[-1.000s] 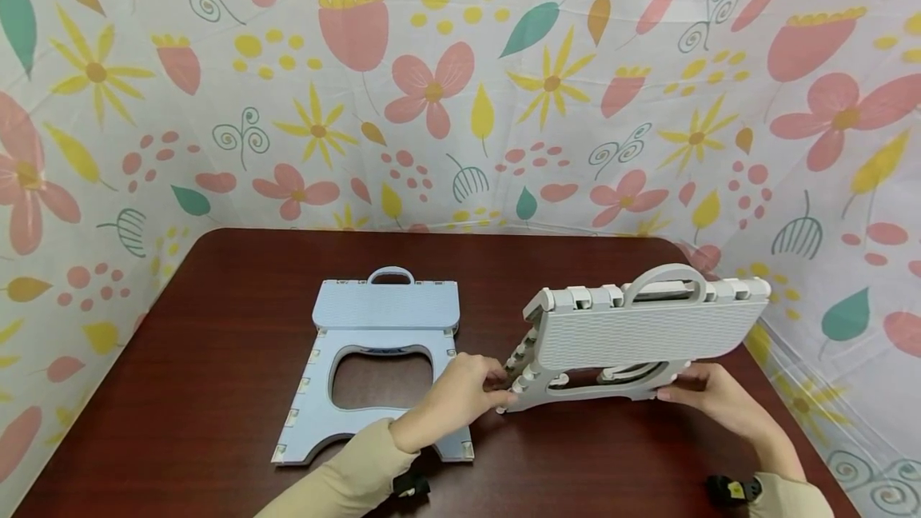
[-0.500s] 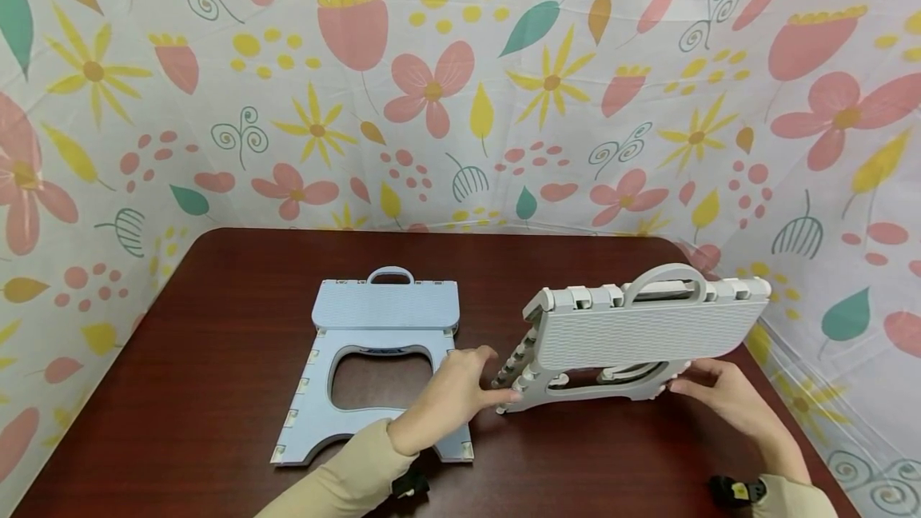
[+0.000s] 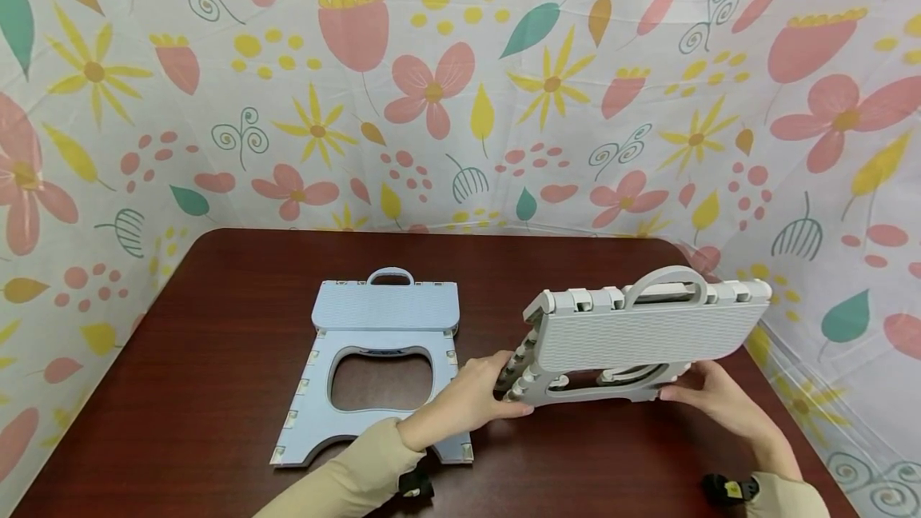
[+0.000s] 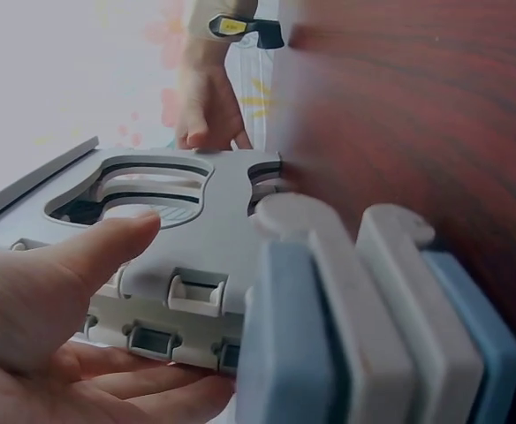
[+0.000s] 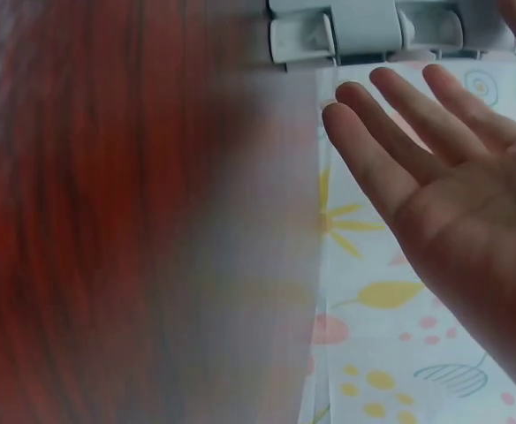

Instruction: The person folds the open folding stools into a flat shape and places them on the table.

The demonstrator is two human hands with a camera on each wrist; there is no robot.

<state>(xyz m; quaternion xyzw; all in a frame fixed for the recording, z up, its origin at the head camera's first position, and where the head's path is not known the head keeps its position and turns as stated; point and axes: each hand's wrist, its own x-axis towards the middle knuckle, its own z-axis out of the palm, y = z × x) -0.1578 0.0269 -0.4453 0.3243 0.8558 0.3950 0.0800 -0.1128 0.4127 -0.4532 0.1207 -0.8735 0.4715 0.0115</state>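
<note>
A light grey folding step stool (image 3: 647, 334) with a carry handle stands partly unfolded on the right of the table, its top panels sloping down from the handle. My left hand (image 3: 460, 398) grips its lower left edge. In the left wrist view, the thumb (image 4: 117, 247) lies over the near leg panel and the fingers (image 4: 152, 393) wrap beneath the hinged side. At the stool's lower right edge is my right hand (image 3: 727, 406), thumb in front. The right wrist view shows its fingers (image 5: 443, 124) extended and spread, fingertips close to the hinged side.
A light blue folding step stool (image 3: 388, 306) lies flat on the dark red-brown table (image 3: 216, 358), just left of the grey one. Behind the table hangs a flowered cloth (image 3: 432, 158). Black wrist straps (image 3: 730, 490) are on both arms.
My left hand loosened its fingers from the grey stool half a second ago, then moved slightly right and took hold of its left edge again. The right hand shifted a little along the edge.
</note>
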